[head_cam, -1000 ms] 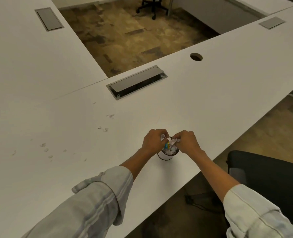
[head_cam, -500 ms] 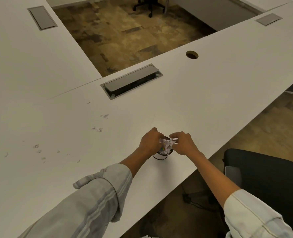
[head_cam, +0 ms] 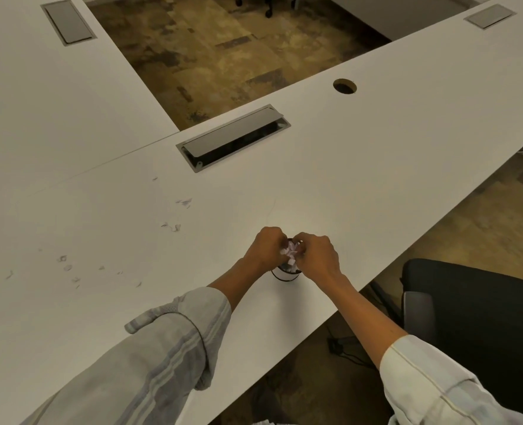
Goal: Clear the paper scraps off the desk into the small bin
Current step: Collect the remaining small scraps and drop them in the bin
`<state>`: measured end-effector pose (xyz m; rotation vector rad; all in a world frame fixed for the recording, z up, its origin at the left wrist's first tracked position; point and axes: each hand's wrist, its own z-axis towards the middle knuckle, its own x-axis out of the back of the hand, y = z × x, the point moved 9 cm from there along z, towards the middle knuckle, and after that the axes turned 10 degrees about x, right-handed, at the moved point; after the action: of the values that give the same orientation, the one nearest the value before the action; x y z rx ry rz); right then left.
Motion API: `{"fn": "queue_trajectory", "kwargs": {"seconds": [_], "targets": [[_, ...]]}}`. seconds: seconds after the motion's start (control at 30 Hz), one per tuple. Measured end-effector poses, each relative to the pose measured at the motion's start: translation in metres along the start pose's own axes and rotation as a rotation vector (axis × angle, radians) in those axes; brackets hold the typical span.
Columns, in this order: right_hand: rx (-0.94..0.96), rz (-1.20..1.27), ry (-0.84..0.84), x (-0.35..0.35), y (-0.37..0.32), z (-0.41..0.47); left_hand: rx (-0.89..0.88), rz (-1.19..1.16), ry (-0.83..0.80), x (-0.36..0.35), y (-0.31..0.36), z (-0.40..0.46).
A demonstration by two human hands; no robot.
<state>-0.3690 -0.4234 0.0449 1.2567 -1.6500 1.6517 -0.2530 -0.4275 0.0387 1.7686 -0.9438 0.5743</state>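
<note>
White paper wad [head_cam: 291, 250] fills the mouth of the small bin [head_cam: 285, 275], hiding its rim; only the bin's lower wall shows, with no readable label. The left hand [head_cam: 266, 247] and right hand [head_cam: 317, 256] each curl their grip on the wad above the bin. The bin stands near the table [head_cam: 376, 154] edge. Small scraps [head_cam: 174, 227] lie well left of the bin, too tiny to read.

Dim, yellowish light over my desk [head_cam: 376, 185]; shadows are soft, its straight edges bow toward the corners, my sleeves [head_cam: 168, 348] look slightly blurred
</note>
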Motion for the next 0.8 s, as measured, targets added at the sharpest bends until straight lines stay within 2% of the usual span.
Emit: {"fn": "queue_trajectory", "kwargs": {"seconds": [0.1,0.23,0.47,0.67,0.8], "targets": [[-0.003,-0.043,-0.022,-0.005,0.002,0.004,-0.115,0.038,-0.080,0.005,0.005,0.001],[-0.042,-0.051,-0.032,-0.009,0.006,0.010,-0.140,0.129,-0.136,0.007,0.008,0.008],[-0.095,-0.106,-0.063,-0.018,0.014,0.023,-0.063,0.190,-0.033,0.009,0.014,0.020],[-0.102,-0.125,-0.002,-0.017,0.018,0.023,-0.030,0.488,0.104,0.009,0.019,0.023],[-0.100,-0.091,-0.023,-0.011,0.019,0.023,0.005,0.526,0.118,0.011,0.011,0.023]]}}
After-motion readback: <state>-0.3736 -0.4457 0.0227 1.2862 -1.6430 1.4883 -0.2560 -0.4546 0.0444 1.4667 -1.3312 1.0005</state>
